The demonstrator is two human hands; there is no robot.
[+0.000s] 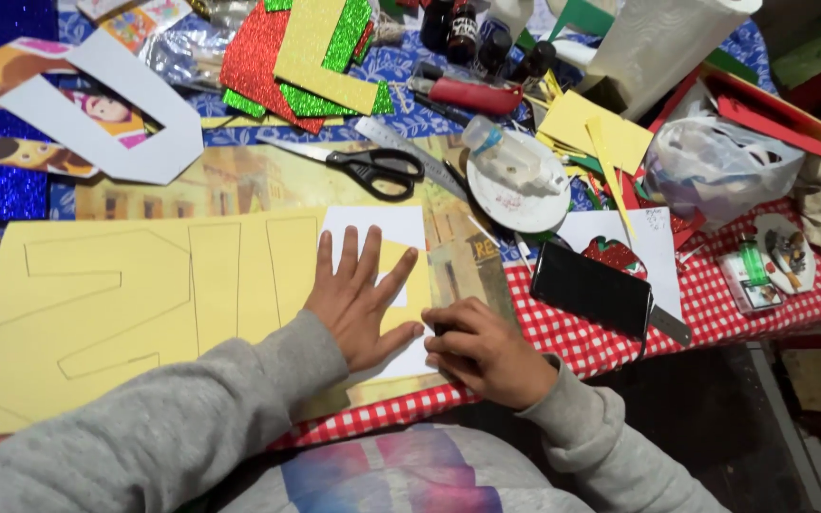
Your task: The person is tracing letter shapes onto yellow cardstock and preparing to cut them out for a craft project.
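Two hands on table edge: left hand (361, 294) flat, fingers spread, pressing white paper template (384, 231) onto yellow foam sheet (135, 304); right hand (483, 350) curled beside it, fingers bunched, grip contents indiscernible; black scissors (365, 165) beyond.

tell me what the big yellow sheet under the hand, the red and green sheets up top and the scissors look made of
Yellow sheet: probably craft foam or thin card, matte, flat, with pencil outlines; left hand presses on it.
Red and green sheets: likely glitter foam or glitter paper, grainy sparkling surface.
Scissors: shiny metal blades, black handles that look like plastic.
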